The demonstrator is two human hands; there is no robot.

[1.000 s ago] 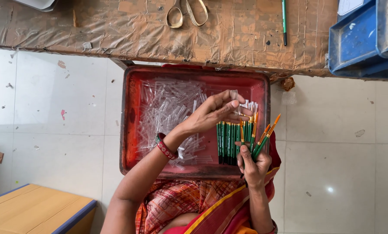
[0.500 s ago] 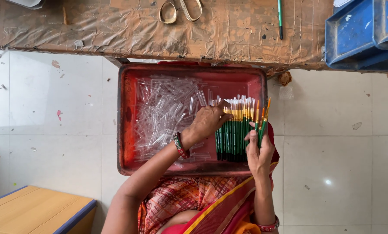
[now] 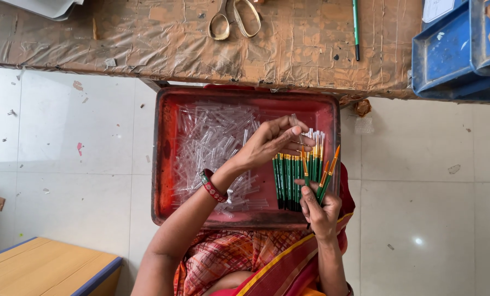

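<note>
Head view, looking straight down: a red tray (image 3: 162,164) rests on the person's lap, just below the edge of a worn brown desk (image 3: 146,38). The tray's left half is filled with a loose heap of clear plastic tubes (image 3: 212,148); along its right side lies a row of green-handled brushes (image 3: 291,178), tips toward the desk.

The left hand (image 3: 269,143), a red bangle (image 3: 212,186) on its wrist, reaches across the tray. Its grip is nearly closed, thumb and fingertips pinching one clear tube (image 3: 294,120) just above the brush tips.

The right hand (image 3: 321,211) sits at the tray's lower right corner. Its grip is closed on a few brushes (image 3: 327,172) with orange and green handles, which fan upward and to the right, touching the row beside them.

On the desk lie scissors (image 3: 234,16) and a green pencil (image 3: 355,27). A blue bin (image 3: 447,55) stands at its right end. A yellow board (image 3: 42,268) lies on the tiled floor at lower left.
</note>
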